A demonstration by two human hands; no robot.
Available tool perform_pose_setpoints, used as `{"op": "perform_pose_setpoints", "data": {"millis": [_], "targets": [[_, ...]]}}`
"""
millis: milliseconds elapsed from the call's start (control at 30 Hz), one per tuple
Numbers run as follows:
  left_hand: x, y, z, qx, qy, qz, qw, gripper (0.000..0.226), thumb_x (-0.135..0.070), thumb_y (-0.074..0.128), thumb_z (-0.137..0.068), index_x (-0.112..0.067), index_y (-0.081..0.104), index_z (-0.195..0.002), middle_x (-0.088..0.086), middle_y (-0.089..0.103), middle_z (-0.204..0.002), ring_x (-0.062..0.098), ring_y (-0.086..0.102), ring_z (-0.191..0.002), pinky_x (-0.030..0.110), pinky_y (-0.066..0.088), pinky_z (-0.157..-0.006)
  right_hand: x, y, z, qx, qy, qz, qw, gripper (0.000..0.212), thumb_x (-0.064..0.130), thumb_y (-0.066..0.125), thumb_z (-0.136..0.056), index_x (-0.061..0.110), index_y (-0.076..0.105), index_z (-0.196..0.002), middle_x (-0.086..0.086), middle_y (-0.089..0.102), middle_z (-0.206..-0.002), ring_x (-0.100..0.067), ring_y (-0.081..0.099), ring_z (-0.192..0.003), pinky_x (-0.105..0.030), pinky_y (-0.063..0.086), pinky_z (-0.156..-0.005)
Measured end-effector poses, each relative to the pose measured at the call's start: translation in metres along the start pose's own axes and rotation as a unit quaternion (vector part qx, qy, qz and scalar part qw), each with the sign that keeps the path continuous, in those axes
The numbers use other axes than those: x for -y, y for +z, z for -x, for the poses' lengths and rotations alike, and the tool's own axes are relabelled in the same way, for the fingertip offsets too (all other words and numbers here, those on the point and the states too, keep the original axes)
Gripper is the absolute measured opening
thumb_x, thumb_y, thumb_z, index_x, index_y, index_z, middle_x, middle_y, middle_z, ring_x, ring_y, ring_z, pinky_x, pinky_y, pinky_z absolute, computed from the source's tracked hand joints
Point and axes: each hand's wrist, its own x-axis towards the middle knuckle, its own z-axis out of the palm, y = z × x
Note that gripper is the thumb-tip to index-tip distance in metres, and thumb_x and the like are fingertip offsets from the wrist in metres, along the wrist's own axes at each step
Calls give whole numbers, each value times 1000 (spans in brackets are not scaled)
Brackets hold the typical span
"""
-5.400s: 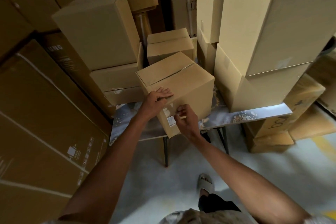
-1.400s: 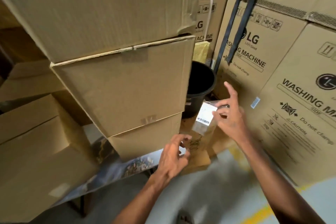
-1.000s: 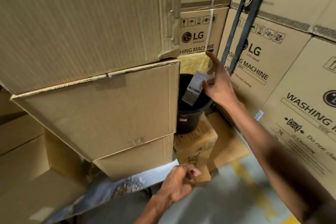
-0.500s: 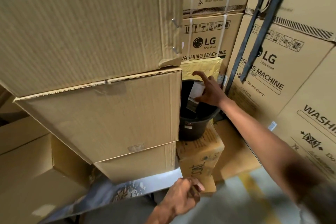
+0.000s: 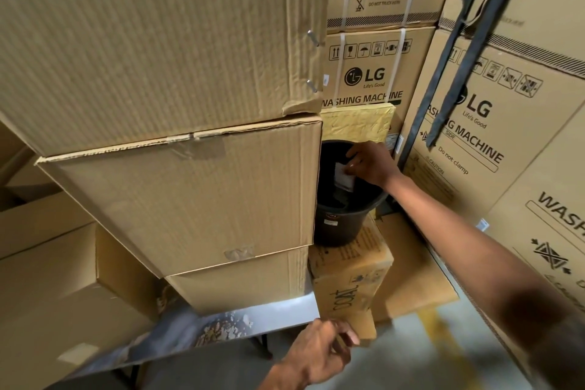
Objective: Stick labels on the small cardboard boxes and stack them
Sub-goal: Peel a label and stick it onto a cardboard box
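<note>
**A:** From the head view, where is your right hand (image 5: 372, 166)?

**B:** It reaches into the mouth of the black bucket (image 5: 343, 209), which stands on a printed carton (image 5: 349, 275) just off the right end of the bench (image 5: 240, 320). Your fingers (image 5: 354, 158) pinch a small pale slip (image 5: 343, 177), most likely the spent backing of a label, and it hangs inside the rim.

**A:** And the left hand (image 5: 319, 355)?

**B:** It hovers low by the bench's front right corner, fingers loosely curled. I cannot tell whether it carries anything; the blur hides the fingertips.

**A:** Where are the small cardboard boxes?

**B:** The stacked boxes (image 5: 190, 193) stand on the bench's right end, touching one another. The lowest one (image 5: 243, 282) sits at the bench's edge, and the middle one overhangs it.

**A:** How do you do this step well?

**B:** Let go of the slip only while it is below the rim, so that it falls inside the bucket and not down between the bucket and the washing machine cartons (image 5: 468, 136) behind it. Spread your fingers fully; a sticky slip may cling to them, so shake it free. Keep your forearm off the stack, since it looks top-heavy. Then, I judge, you turn back to the bench for the next box and label.
</note>
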Motion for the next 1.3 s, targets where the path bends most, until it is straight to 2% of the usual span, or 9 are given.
{"op": "perform_pose_setpoints", "data": {"millis": [133,300,533,633,767,900,1000,1200,1300], "targets": [[0,-1,4,6,2,8,1000,33,-17,60,-84,-47,63,-99,-10,72,-110,5,68,-92,8,49,-83,4,1,1,8,-20,6,1000,26,16,90,-72,11,79,-95,-6,76,-86,-22,71,-84,-30,52,-72],[-2,-1,7,12,4,10,1000,31,-19,62,-86,-46,62,-100,-14,65,-99,-4,59,-81,6,45,-78,3,0,2,73,-54,40,995,62,12,85,-74,24,63,-131,-4,55,-111,-21,50,-106,-27,35,-83],[-5,0,-2,-3,0,5,1000,30,-33,54,-80,-50,64,-102,-12,68,-111,7,66,-97,23,54,-90,2,-10,1,124,-104,-22,987,100,13,86,-71,39,30,-150,-4,52,-142,-29,51,-125,-45,51,-96],[-13,-3,-6,-27,3,31,999,28,-24,60,-84,-37,71,-106,-12,72,-107,4,67,-96,26,54,-92,5,-15,2,107,-81,-33,990,106,17,86,-78,47,21,-156,-5,42,-155,-33,46,-133,-56,48,-103],[-36,-15,-17,-85,63,44,993,31,-16,59,-96,-46,61,-104,-9,64,-113,6,61,-102,24,52,-94,11,-27,9,123,-23,-146,981,106,-6,69,-89,64,18,-150,-5,46,-138,-31,69,-100,-45,65,-71],[-69,-38,-47,-190,118,101,969,32,-32,58,-97,-39,55,-128,-10,57,-119,7,59,-106,34,58,-86,9,-39,15,92,-19,-177,980,96,-11,58,-91,51,23,-155,1,64,-115,-32,72,-91,-45,64,-74],[-102,-59,-67,-273,151,112,944,42,-34,55,-100,-37,44,-141,-11,52,-124,8,54,-113,36,53,-95,4,-50,23,59,-13,-194,979,82,-7,47,-95,47,29,-153,-2,71,-108,-26,73,-85,-43,64,-74],[-136,-80,-117,-370,76,172,910,59,-40,46,-104,-25,20,-155,4,31,-152,18,33,-140,32,28,-114,-3,-70,32,23,-8,-233,972,74,-3,33,-95,46,32,-151,-3,76,-103,-23,66,-70,-39,54,-61],[-130,-82,-133,-376,37,151,914,63,-52,33,-105,-28,12,-159,2,20,-161,20,17,-149,41,15,-122,-3,-77,35,13,5,-262,965,71,-5,32,-99,43,33,-151,-8,75,-101,-23,63,-66,-40,50,-59]]}}
